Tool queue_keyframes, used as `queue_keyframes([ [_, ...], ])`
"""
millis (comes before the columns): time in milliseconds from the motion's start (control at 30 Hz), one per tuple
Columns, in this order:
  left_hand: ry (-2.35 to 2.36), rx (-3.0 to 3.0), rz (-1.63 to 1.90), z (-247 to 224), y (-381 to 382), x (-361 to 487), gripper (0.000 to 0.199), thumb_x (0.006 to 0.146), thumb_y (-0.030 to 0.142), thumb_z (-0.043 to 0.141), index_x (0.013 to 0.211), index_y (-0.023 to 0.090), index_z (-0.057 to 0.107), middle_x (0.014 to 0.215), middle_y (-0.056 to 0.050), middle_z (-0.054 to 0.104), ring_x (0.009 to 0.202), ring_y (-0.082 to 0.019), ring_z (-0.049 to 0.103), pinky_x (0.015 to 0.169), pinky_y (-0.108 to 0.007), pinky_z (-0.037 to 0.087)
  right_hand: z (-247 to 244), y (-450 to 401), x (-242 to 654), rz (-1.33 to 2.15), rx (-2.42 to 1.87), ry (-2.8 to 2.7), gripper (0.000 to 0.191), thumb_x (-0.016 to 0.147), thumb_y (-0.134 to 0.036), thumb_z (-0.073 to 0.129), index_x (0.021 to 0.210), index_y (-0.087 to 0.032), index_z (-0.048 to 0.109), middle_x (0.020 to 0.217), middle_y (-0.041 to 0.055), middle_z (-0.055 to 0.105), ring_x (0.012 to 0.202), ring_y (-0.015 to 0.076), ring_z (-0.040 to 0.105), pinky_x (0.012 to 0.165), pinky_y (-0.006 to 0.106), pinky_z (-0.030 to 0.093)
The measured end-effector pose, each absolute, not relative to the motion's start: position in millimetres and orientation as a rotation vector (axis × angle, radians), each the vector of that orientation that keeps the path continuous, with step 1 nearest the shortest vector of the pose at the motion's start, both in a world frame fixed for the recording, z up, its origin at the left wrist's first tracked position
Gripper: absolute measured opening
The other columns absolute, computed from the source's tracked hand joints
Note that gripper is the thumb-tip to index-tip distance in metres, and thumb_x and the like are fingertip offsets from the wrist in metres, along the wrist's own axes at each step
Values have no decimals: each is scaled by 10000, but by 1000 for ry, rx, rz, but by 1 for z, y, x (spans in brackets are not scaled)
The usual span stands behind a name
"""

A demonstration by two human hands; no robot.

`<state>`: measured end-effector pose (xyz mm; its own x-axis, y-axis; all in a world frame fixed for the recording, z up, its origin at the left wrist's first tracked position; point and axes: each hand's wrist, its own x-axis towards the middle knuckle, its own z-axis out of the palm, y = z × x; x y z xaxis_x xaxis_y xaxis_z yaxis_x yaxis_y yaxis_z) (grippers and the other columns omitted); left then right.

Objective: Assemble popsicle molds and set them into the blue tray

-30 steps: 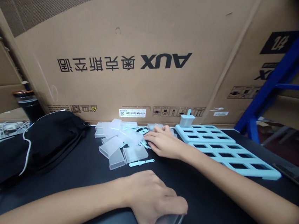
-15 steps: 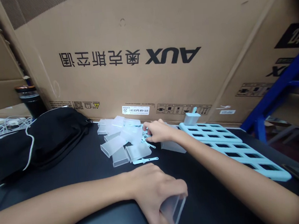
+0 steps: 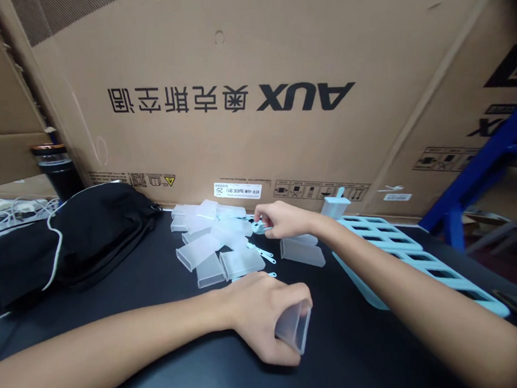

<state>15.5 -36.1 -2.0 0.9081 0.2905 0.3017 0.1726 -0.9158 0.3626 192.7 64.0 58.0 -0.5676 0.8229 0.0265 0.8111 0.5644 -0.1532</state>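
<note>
My left hand (image 3: pixel 268 318) is wrapped round a clear plastic mould (image 3: pixel 295 326), whose open end faces right. Farther back, my right hand (image 3: pixel 283 219) pinches a light blue stick piece (image 3: pixel 258 226) at the right side of a pile. Several frosted moulds (image 3: pixel 200 251) lie heaped there, with light blue sticks (image 3: pixel 264 253) among them. Right of the pile, another mould (image 3: pixel 301 252) lies under my right wrist. A light blue rack (image 3: pixel 384 244) with rectangular slots is partly hidden by my right forearm. One mould with a blue stick top (image 3: pixel 335 205) stands upright at its back left corner.
A large cardboard box (image 3: pixel 235 141) stands behind the black table (image 3: pixel 163 343). At the left are a black bag (image 3: pixel 93 234), a dark bottle (image 3: pixel 59 173) and white cables (image 3: pixel 17 211). A blue metal frame (image 3: pixel 470 167) rises at the right.
My right hand has closed on a blue stick piece at the pile. My left hand, still holding the mould, has shifted slightly up and left. The view has moved a little.
</note>
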Motion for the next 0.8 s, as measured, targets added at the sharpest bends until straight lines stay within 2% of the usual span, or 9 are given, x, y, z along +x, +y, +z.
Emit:
queue_keyframes([
  [67, 401, 2699, 502, -1, -35, 16, 434, 600, 428, 656, 944, 236, 475, 675, 45, 590, 576, -152, 572, 522, -238, 402, 60, 63, 195, 179, -1377, -2632, 432, 625, -125, 564, 1057, -143, 573, 850, 36, 658, 718, 147, 578, 630, 252, 417],
  [133, 440, 2660, 506, -1, -34, 16, 420, 608, 402, 656, 950, 232, 479, 672, 48, 587, 582, -148, 571, 541, -236, 415, 63, 59, 197, 177, -1330, -2562, 426, 641, -114, 566, 1066, -141, 555, 860, 37, 662, 723, 143, 589, 658, 258, 442],
  [333, 611, 2564, 494, 1, -34, 18, 420, 637, 376, 649, 984, 228, 463, 687, 54, 569, 595, -139, 556, 546, -232, 417, 76, 10, 206, 217, -1104, -2285, 221, 751, -199, 620, 966, -186, 570, 895, 39, 670, 751, 140, 622, 684, 273, 508],
  [467, 762, 2451, 553, 2, -35, 18, 428, 670, 365, 649, 1014, 233, 432, 681, 59, 530, 579, -138, 526, 511, -235, 377, 74, -37, 213, 239, -958, -2167, 65, 795, -218, 642, 826, -210, 586, 866, 51, 671, 753, 151, 623, 688, 294, 532],
  [633, 839, 2257, 729, 3, -39, 18, 568, 710, 553, 673, 1062, 222, 374, 753, 33, 530, 632, -164, 540, 532, -270, 388, 63, -69, 209, 164, -823, -2201, 98, 794, -167, 644, 757, -223, 573, 822, 41, 650, 748, 152, 614, 674, 300, 521],
  [800, 849, 2177, 784, -1, -42, 19, 676, 643, 691, 690, 987, 217, 352, 886, -6, 526, 728, -182, 560, 587, -307, 431, 63, -73, 205, 203, -811, -2278, 118, 796, -185, 653, 740, -214, 553, 813, 34, 629, 724, 135, 595, 657, 282, 508],
])
